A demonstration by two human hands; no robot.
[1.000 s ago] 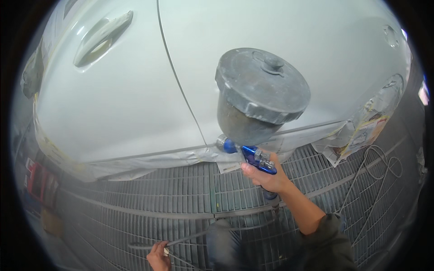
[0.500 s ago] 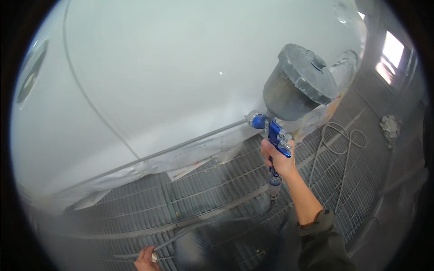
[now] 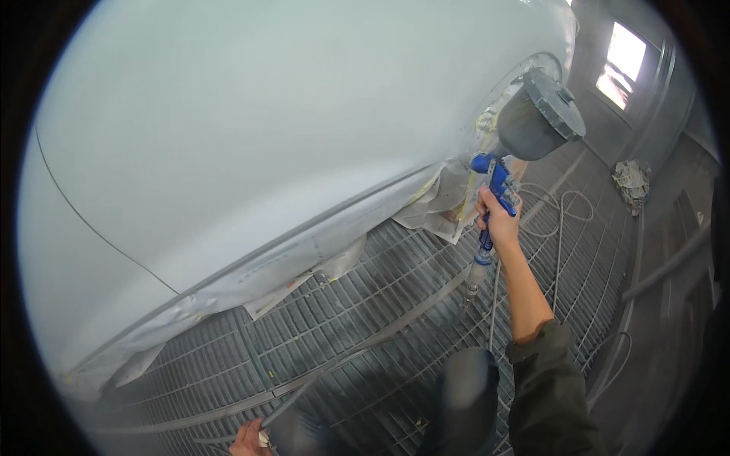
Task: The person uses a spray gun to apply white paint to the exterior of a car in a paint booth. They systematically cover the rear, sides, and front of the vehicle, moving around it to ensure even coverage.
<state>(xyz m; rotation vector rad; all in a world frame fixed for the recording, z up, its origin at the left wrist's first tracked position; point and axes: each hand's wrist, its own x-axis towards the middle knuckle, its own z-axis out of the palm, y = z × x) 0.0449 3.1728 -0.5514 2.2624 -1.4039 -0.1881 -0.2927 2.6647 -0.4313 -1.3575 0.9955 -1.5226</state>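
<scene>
My right hand (image 3: pixel 499 218) is wrapped round the handle of a blue spray gun (image 3: pixel 501 185). On top of the gun sits a grey paint cup (image 3: pixel 530 120) with a lid, tilted to the right. The gun's nozzle points left, toward the pale car body panel (image 3: pixel 258 129), near its lower right part. Low in the picture, my left hand (image 3: pixel 249 438) has its fingers closed round a grey air hose (image 3: pixel 308 386). Part of that hand is cut off by the lower edge.
Masking sheets (image 3: pixel 304 247) hang along the panel's lower edge and around the wheel arch. A slatted metal grate floor (image 3: pixel 357 311) lies below. At right are a looped thin hose (image 3: pixel 559 228), a crumpled bundle (image 3: pixel 631 185) by the wall and a bright window (image 3: pixel 622 64).
The spray gun and my right hand have moved right along the panel, toward the wheel arch. The view has shifted right too, and the door handle is out of sight. Both hands keep their hold.
</scene>
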